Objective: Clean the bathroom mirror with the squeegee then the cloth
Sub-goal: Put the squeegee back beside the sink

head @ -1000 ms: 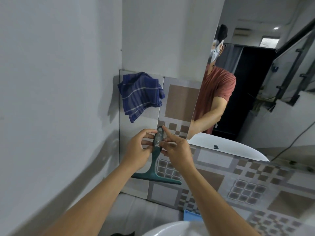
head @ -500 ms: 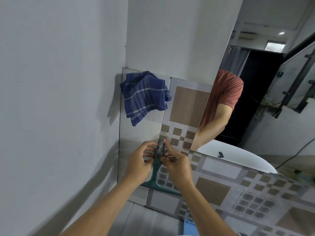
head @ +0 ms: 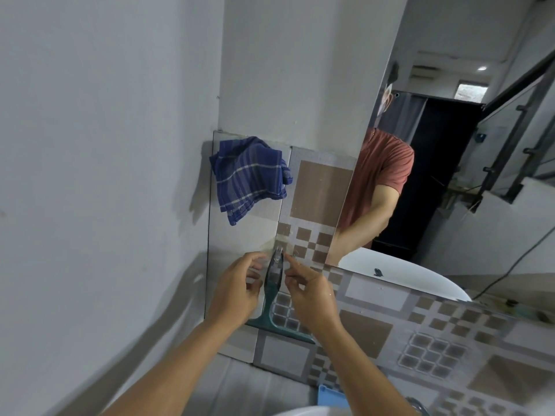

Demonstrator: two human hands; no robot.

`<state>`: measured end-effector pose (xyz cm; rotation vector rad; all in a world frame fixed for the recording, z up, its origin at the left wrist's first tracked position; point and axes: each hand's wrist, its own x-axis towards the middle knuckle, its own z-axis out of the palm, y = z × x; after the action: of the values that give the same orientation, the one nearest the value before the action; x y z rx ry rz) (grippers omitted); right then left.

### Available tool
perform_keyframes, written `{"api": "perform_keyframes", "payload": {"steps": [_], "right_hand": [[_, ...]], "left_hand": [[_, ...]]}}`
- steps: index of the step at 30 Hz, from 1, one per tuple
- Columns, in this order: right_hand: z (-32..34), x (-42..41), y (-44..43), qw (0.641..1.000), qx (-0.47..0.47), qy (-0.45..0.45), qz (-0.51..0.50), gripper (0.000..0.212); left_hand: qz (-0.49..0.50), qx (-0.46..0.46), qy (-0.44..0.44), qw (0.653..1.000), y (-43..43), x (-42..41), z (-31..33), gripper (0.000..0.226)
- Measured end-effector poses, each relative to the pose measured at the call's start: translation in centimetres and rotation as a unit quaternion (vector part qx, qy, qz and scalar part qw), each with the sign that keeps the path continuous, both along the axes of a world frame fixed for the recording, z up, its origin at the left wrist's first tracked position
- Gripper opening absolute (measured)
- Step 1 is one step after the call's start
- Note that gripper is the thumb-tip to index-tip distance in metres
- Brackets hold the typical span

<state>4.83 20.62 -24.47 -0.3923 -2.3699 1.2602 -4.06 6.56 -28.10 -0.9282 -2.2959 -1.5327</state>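
The teal squeegee (head: 274, 291) hangs upright against the tiled wall, its clear handle at the top and its blade at the bottom. My left hand (head: 237, 292) is just left of the handle, with loose, spread fingers. Just right of the handle is my right hand (head: 312, 295), its index finger pointing at the handle's top. Neither hand is closed around the handle. The blue checked cloth (head: 250, 178) hangs on the wall above and to the left. The mirror (head: 456, 181) fills the upper right and reflects a person in a red shirt.
A plain grey wall (head: 105, 175) stands close on the left. Patterned brown and grey tiles (head: 390, 331) run below the mirror. The white basin rim (head: 303, 411) shows at the bottom edge, with a small blue object (head: 330, 396) beside it.
Both hands were pinching the top of the squeegee handle; now their fingers have loosened and spread beside it. The squeegee stays in place on the wall.
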Motion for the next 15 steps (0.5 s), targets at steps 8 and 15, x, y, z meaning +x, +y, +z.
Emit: {"api": "perform_keyframes", "payload": {"steps": [8, 15], "right_hand": [[8.0, 2.6, -1.4, 0.991, 0.099, 0.088, -0.03, 0.027], [16.4, 1.3, -3.0, 0.974, 0.173, 0.145, -0.023, 0.028]], "left_hand": [[0.047, -0.01, 0.171, 0.984, -4.2, 3.7, 7.6, 0.027], [0.153, -0.023, 0.295, 0.943, -5.0, 2.2, 18.1, 0.017]]}}
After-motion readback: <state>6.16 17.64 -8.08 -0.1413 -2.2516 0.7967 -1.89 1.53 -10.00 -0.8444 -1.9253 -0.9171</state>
